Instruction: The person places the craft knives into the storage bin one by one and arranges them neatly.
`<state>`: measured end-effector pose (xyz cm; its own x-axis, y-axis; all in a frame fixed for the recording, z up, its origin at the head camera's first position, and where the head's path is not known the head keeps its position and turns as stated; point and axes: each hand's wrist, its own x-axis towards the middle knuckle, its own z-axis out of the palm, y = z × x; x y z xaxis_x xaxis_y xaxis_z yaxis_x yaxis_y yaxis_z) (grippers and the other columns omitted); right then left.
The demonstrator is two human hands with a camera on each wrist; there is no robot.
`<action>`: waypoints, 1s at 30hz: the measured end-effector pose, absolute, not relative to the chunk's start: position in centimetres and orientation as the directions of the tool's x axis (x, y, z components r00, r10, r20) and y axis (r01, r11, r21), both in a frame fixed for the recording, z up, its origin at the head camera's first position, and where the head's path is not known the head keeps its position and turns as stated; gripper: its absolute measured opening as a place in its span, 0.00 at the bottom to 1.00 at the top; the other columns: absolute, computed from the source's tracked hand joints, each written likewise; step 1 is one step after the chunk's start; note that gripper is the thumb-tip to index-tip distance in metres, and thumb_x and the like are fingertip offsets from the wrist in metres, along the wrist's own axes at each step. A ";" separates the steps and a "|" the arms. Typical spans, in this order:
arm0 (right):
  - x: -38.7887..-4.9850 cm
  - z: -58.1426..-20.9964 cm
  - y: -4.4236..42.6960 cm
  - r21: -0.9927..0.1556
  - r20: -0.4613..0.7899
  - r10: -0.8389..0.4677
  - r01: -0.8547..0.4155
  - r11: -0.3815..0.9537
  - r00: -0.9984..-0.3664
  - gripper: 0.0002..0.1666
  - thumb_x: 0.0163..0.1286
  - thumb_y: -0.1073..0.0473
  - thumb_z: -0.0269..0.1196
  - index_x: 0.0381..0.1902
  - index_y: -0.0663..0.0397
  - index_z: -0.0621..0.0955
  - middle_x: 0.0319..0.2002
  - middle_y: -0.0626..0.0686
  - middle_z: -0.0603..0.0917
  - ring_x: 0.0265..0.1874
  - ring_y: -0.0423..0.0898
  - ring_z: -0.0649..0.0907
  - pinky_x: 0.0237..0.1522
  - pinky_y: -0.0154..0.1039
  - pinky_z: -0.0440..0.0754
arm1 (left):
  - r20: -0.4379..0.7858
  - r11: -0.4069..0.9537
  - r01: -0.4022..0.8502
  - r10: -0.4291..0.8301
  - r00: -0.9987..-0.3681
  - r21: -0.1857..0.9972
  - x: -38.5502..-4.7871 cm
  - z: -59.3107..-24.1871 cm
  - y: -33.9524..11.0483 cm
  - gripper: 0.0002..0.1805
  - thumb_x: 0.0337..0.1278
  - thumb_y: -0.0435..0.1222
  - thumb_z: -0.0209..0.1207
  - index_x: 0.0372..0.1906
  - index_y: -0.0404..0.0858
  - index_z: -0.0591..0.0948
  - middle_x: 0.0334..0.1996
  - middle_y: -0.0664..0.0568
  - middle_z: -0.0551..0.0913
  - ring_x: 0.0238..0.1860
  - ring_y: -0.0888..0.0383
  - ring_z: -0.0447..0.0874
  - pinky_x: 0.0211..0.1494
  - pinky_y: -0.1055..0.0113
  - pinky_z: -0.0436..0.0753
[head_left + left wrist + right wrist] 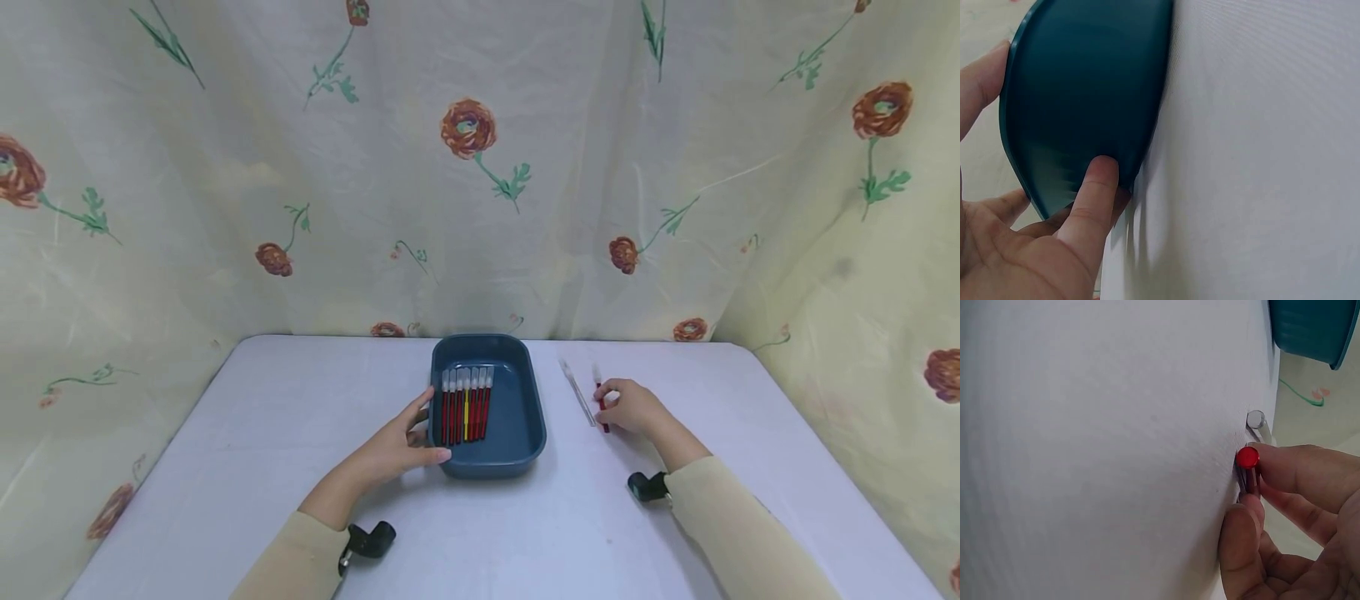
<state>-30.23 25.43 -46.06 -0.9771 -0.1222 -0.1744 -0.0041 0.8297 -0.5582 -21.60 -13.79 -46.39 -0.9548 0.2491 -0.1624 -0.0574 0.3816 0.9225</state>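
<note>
My right hand (633, 406) pinches a slim red pen-shaped tool (1248, 457) with a clear cap, low over the table. Its exact kind is too small to tell. Just left of it, a clear or silvery tool (581, 398) of the same shape lies slanted. My left hand (395, 439) touches the left side of a dark blue tray (517, 417). In the left wrist view, the thumb is at the rim and straight fingers (1102, 178) rest against the outer wall. Inside the tray, several red capped tools (450, 417) lie in a row with a yellow one (467, 414) among them.
A white-covered table (285, 433) carries the tray near its back edge. Behind and beside it hangs a pale curtain (375, 208) with printed flowers. A black wrist-worn device (371, 540) sits at the left sleeve, another (647, 487) at the right.
</note>
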 end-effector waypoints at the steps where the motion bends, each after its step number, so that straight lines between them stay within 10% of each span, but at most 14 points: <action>1: -30.2 -46.1 25.4 -0.551 -0.175 -0.121 -0.005 0.834 -0.977 0.17 0.61 0.62 0.71 0.48 0.59 0.81 0.34 0.55 0.81 0.33 0.50 0.80 0.36 0.43 0.75 | -0.163 0.380 -0.059 0.249 -0.955 0.923 -21.6 -46.4 -13.8 0.59 0.49 0.45 0.76 0.80 0.60 0.51 0.77 0.37 0.57 0.73 0.34 0.61 0.67 0.38 0.67; 30: -28.3 -44.2 25.7 -0.801 -0.218 -0.164 0.080 0.593 -0.962 0.26 0.65 0.64 0.68 0.59 0.68 0.76 0.35 0.55 0.87 0.30 0.44 0.83 0.37 0.39 0.82 | -0.163 0.371 -0.051 0.277 -0.947 0.927 -21.8 -46.5 -14.0 0.60 0.49 0.44 0.76 0.81 0.56 0.49 0.77 0.37 0.56 0.73 0.34 0.60 0.69 0.40 0.66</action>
<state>-28.33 25.69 -44.23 -0.9621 -0.1641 -0.2179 0.0803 0.5932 -0.8010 -21.76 -14.04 -46.50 -0.9471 0.2765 -0.1628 -0.0511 0.3711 0.9272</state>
